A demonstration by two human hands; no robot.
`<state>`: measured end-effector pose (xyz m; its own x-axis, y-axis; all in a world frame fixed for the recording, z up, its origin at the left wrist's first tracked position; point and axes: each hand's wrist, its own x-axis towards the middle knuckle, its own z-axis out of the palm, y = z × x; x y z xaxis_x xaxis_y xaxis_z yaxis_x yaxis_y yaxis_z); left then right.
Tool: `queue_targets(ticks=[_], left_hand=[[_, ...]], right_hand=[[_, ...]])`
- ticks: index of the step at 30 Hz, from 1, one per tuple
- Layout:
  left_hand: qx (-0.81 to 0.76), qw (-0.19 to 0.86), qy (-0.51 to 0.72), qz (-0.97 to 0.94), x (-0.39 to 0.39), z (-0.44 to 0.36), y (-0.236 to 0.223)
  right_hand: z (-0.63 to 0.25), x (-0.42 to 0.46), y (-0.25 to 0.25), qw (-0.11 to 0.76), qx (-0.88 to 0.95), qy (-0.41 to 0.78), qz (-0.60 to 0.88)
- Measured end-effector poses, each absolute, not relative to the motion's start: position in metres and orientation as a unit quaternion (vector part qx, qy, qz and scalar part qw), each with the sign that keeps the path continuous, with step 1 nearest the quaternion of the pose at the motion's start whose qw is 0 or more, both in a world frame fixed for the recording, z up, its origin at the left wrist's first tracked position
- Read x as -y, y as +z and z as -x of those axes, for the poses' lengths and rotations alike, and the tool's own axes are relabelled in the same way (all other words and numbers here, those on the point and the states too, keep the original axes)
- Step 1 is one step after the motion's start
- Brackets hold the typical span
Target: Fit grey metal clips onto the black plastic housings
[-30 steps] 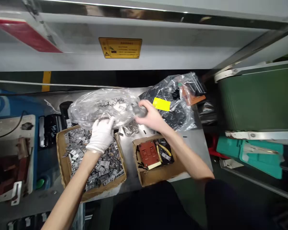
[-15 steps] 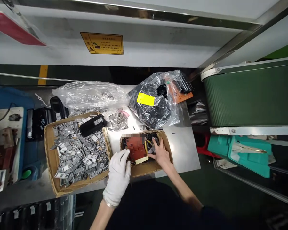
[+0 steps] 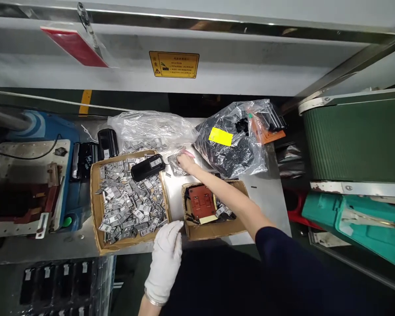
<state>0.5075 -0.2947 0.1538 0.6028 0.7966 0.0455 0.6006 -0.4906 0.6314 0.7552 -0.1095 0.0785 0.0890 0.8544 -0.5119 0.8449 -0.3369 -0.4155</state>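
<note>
My right hand (image 3: 186, 162) is bare and reaches to a small clear bag of thin metal pins (image 3: 175, 166). Its fingertips point down into the bag and look closed, but what they hold is hidden. In a white glove, my left hand (image 3: 165, 256) hovers in front of the table edge, fingers loosely bent, thumb apart, nothing visible in them. Nearest to it is a small cardboard box (image 3: 197, 232). A reddish-brown fixture plate (image 3: 201, 202) stands in that box, beside small grey metal parts (image 3: 224, 210), partly under my right forearm.
A larger cardboard box (image 3: 97, 210) of grey clips (image 3: 134, 197) carries a black casing (image 3: 148, 166). Behind lie a clear plastic bag (image 3: 151, 127) and a bag of black parts (image 3: 233, 149). A blue machine (image 3: 36, 127) stands left, a green conveyor (image 3: 355, 140) right.
My right hand has left the small box and moved up and left to the bag of pins. My left hand has drawn back slightly toward me. The whole view has shifted to the left.
</note>
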Motion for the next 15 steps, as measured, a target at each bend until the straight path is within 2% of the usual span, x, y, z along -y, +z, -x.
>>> queue_targets(ticks=[3,7,11,15], left_hand=[[-0.422,0.313,0.174,-0.833,0.29,-0.497,0.148],[-0.416,0.337,0.184,-0.824,0.28,-0.495,0.142],[-0.419,0.354,0.182,-0.816,0.272,-0.498,0.142],[-0.411,0.35,0.183,-0.821,0.273,-0.498,0.144]], right_hand=[[-0.753,0.118,0.069,-0.056,0.583,0.342,0.735],[-0.75,0.123,0.07,-0.091,0.602,0.329,0.722],[-0.754,0.124,0.069,-0.071,0.621,0.328,0.708],[-0.762,0.129,0.067,-0.011,0.62,0.344,0.705]])
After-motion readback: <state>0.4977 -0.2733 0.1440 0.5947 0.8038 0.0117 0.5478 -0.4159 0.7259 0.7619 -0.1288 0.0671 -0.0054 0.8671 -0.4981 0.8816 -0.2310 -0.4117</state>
